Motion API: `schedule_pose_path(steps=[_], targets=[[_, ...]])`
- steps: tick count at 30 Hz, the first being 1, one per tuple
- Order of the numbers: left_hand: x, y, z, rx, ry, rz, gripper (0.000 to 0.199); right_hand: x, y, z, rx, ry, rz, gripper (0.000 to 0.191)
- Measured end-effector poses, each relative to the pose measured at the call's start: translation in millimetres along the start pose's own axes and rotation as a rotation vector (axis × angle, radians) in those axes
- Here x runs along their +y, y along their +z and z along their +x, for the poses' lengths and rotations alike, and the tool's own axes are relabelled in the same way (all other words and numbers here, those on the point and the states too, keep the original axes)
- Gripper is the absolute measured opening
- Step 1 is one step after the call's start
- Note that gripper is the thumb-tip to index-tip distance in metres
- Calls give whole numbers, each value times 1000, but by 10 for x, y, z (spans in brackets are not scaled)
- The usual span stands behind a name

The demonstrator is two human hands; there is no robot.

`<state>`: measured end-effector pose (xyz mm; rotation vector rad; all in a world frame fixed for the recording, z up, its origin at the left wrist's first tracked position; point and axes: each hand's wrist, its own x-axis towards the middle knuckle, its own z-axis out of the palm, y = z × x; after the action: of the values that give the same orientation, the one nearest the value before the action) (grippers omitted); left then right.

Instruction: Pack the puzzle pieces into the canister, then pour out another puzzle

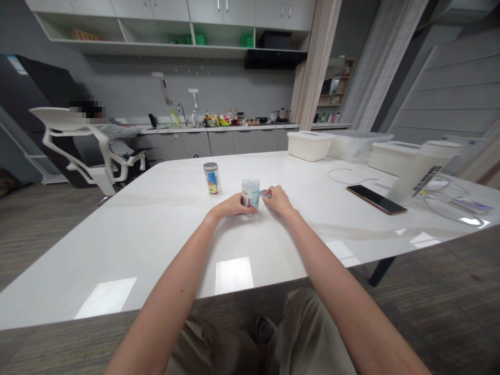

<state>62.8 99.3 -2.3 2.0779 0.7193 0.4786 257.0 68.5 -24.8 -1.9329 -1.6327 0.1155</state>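
A clear jar point(250, 190) with a colourful printed label stands upright on the white table, its top uncovered. My left hand point(233, 205) is wrapped round the jar's lower left side. Just right of the jar, my right hand point(278, 200) pinches a round silver lid point(265, 194), held apart from the rim. A second jar point(212, 179), with a grey metal lid on it and a bright label, stands farther back to the left. What the open jar contains is too unclear to tell.
On the right of the white table point(172, 224) lie a phone point(376, 199) and white cables, beside a tall pale bottle point(424, 174). Lidded plastic bins point(310, 146) line the back right. A person sits on a white chair point(99, 151) at the far left.
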Motion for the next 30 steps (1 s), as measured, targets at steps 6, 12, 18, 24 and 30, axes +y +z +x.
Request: schedule_pose_path(steps=[6, 12, 18, 24, 30], targets=[[49, 2, -18, 3, 10, -2, 51, -13, 21, 22, -62, -170, 88, 22], [48, 9, -18, 6, -3, -9, 47, -15, 42, 45, -72, -149, 33, 25], [28, 10, -5, 9, 2, -5, 47, -39, 113, 66, -172, -231, 27, 33], [37, 10, -2, 10, 6, -11, 42, -76, 123, 68, -165, -233, -20, 32], [49, 14, -7, 8, -11, -22, 46, -121, 140, 61, -223, -316, -24, 33]])
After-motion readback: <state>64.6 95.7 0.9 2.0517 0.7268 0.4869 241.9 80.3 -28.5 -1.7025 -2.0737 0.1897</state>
